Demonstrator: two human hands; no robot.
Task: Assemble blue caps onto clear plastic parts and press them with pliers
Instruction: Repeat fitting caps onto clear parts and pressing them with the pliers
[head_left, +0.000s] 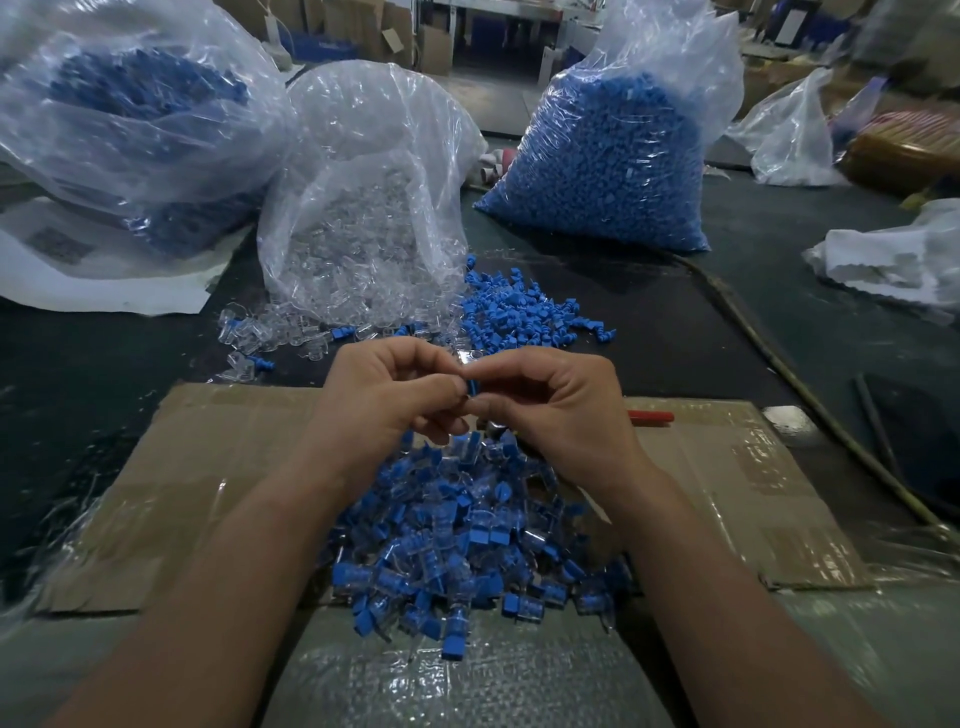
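Fingers (441, 387) of the left hand (384, 400) and right hand (561, 410) curl inward and meet tip to tip at mid-frame, pinching a blue cap (473, 387) between them. A clear plastic part may sit in the same pinch, but blur hides it. Just below the hands, a heap of assembled pieces (467, 535) lies on a taped cardboard sheet (208, 467). A red handle (650, 417) pokes out beside the right hand. Above the hands, loose blue caps (519, 312) and loose clear parts (270, 325) spread over the dark table (649, 322). Behind them stand an open bag of clear parts (363, 208) and, to its right, a full bag of blue caps (608, 156).
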